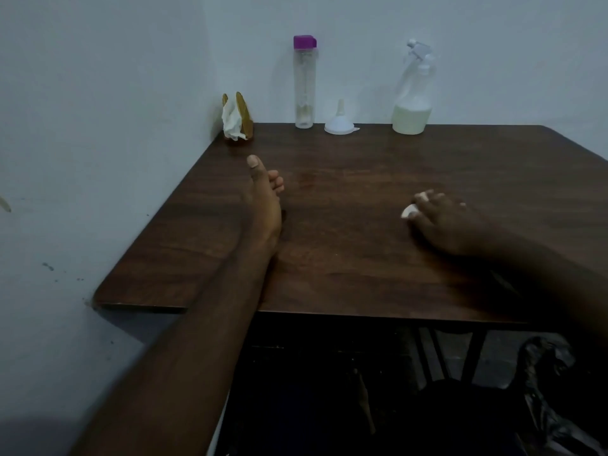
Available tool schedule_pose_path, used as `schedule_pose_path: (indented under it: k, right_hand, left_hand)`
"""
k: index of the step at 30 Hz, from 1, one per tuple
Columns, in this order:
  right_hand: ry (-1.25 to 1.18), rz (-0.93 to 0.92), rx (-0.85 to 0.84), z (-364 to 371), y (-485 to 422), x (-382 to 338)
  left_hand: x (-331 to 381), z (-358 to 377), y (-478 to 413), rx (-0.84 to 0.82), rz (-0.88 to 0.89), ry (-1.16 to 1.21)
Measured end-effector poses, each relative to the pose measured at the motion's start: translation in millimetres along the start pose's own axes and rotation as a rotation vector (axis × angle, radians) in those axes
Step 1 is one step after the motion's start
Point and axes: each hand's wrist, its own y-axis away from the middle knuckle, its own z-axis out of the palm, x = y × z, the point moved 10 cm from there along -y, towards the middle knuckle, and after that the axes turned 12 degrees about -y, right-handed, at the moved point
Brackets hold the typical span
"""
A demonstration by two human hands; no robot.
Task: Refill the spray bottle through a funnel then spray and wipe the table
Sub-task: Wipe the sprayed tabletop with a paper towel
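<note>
While right hand (447, 222) presses fingers together on a soft wad of tissue (409, 211) against the surface (345, 258), left hand (266, 199) rests with fingers loosely apart, empty. Spray bottle (413, 93) well beyond right fingers: light, slick plastic, grip the neck.

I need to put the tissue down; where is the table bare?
Bare: the middle between left hand and right hand, and the right part of the table. Crowded: the back edge, with napkin holder, bottle, funnel, spray bottle.

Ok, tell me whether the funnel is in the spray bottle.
Out. The funnel sits mouth-down on the table, apart from the spray bottle.
</note>
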Motion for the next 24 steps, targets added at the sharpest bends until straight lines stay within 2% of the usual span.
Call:
schedule_pose_path:
  k: [4, 8, 12, 16, 18, 20, 22, 24]
  right_hand:
    - [-0.021, 0.13, 0.03, -1, -79, 24]
    - [-0.031, 0.098, -0.013, 16, -132, -37]
    - [-0.055, -0.232, -0.129, 44, -117, -157]
    - [-0.05, -0.659, -0.269, 79, -21, -244]
    - [-0.021, -0.771, -0.311, 85, 23, -243]
    - [0.018, -0.769, -0.31, 80, 46, -214]
    - [0.03, -0.668, -0.258, 62, 50, -168]
    - [-0.003, -0.473, -0.162, 35, 39, -106]
  left_hand:
    - [2, -10, 2, 0.068, 0.015, 0.049]
    - [-1, -18, 0, 0.114, -0.004, 0.075]
    - [0, -24, -4, 0.15, 0.009, 0.038]
    - [8, -30, 0, 0.198, 0.09, -0.028]
    - [17, -28, 9, 0.192, 0.17, -0.058]
    - [22, -23, 19, 0.172, 0.221, -0.095]
    - [20, -15, 23, 0.116, 0.207, -0.117]
    - [18, -6, 27, 0.04, 0.182, -0.14]
